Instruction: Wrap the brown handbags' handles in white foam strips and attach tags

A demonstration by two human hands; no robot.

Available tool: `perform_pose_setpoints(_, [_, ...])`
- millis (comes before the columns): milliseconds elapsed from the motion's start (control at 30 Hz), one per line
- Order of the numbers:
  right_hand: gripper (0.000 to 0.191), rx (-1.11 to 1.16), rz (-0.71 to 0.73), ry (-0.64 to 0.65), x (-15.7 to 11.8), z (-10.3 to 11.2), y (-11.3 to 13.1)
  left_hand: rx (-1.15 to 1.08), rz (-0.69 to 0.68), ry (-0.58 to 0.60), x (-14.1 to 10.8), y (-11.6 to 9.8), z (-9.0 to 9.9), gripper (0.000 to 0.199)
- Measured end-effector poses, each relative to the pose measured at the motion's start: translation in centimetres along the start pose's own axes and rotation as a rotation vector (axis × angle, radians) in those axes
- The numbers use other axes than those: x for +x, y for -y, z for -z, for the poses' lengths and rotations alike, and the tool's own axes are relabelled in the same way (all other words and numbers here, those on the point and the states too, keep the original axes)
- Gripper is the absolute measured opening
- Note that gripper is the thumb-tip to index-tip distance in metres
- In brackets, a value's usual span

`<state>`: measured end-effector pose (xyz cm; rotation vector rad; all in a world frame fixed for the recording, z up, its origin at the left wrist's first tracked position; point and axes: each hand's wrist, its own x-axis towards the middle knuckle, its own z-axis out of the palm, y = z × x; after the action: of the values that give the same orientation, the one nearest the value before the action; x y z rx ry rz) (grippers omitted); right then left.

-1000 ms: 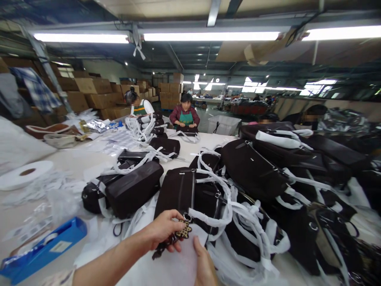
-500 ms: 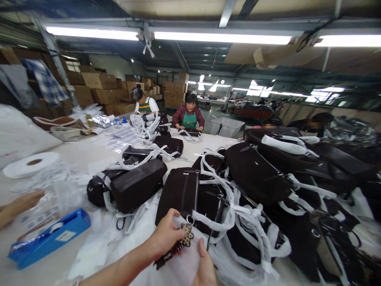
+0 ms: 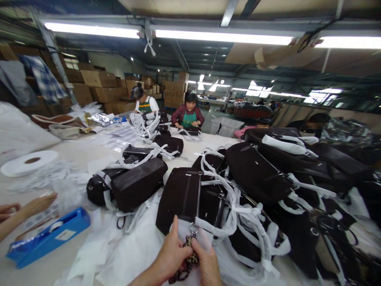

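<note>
At the lower middle, my left hand (image 3: 172,252) and my right hand (image 3: 206,260) pinch a leopard-print bag charm (image 3: 193,259) between thumbs and fingers. A metal ring (image 3: 193,228) joins its top, close to the front handbag's white-wrapped strap. My left index finger points up towards that dark brown handbag (image 3: 178,194). Beneath the charm lies a sheet of thin white paper (image 3: 205,237). Dark tassel-like strands hang below my fingers, partly hidden by them.
A blue tape dispenser (image 3: 50,236) stands at left, with a co-worker's hands (image 3: 38,204) beside it. Behind is a white roll (image 3: 18,165). Dark handbags (image 3: 258,171) with wrapped straps pile up at right. Two people (image 3: 189,113) work across the table.
My hands have come together at the charm, the right hand now pinching it too. The charm has moved slightly right and down. The co-worker's hands at left have moved further into view.
</note>
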<state>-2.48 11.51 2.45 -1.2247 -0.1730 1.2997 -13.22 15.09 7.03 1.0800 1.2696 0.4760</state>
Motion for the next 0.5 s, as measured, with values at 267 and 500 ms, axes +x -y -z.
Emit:
perform_pose_setpoints(267, [0.080,0.060,-0.053,-0.023,-0.4,2.8,1.5,0.350,-0.199,-0.065,-0.3,-0.1,2.6,0.042])
perform_pose_setpoints(500, [0.065,-0.013,-0.006,-0.012,0.6,5.0,0.3,0.699,-0.318,-0.161,0.9,-2.5,-1.1,0.029])
